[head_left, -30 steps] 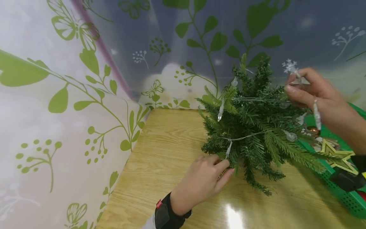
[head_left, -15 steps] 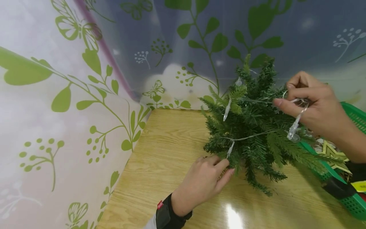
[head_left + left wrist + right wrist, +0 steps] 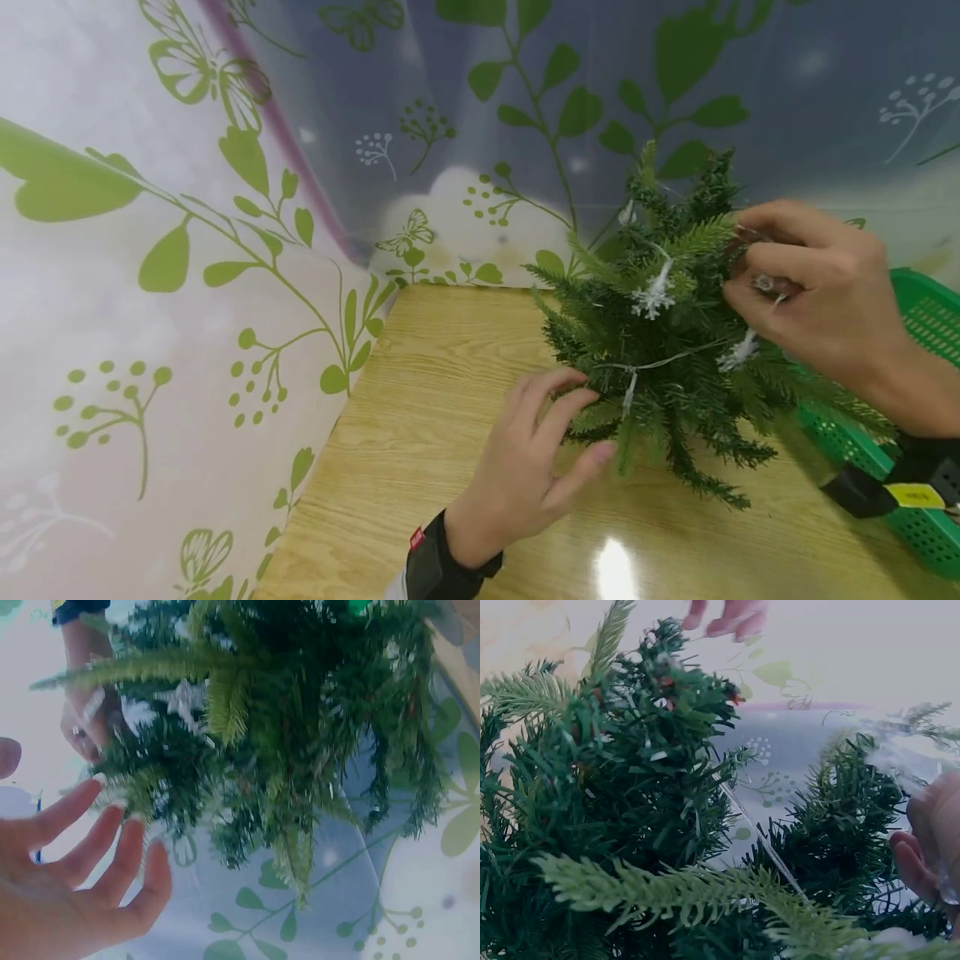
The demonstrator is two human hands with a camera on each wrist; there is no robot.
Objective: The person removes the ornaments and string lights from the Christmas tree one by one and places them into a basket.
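A small artificial Christmas tree (image 3: pixel 660 383) stands on the table, with a clear wire of string lights (image 3: pixel 678 358) running across its front. One white snowflake light (image 3: pixel 654 292) hangs over the upper branches; a second snowflake light (image 3: pixel 739 352) dangles below my right hand (image 3: pixel 821 279). That hand pinches the light string at the tree's upper right side, its fingertips partly hidden among needles. My left hand (image 3: pixel 525 458) has its fingers spread beside the lower left branches, holding nothing. In the left wrist view, the left hand's fingers (image 3: pixel 124 855) are loosely bent beside the greenery.
A green perforated basket (image 3: pixel 930 321) stands to the right of the tree, partly behind my right forearm. The wood-grain table (image 3: pixel 420 400) meets a leaf-patterned wall covering (image 3: pixel 285 250) at the left and back. A black wrist strap (image 3: pixel 862 487) hangs near the basket.
My right hand has come in to the tree's right side with the string. My left fingers have let go of the lower left branch and spread. A snowflake light now hangs at the front.
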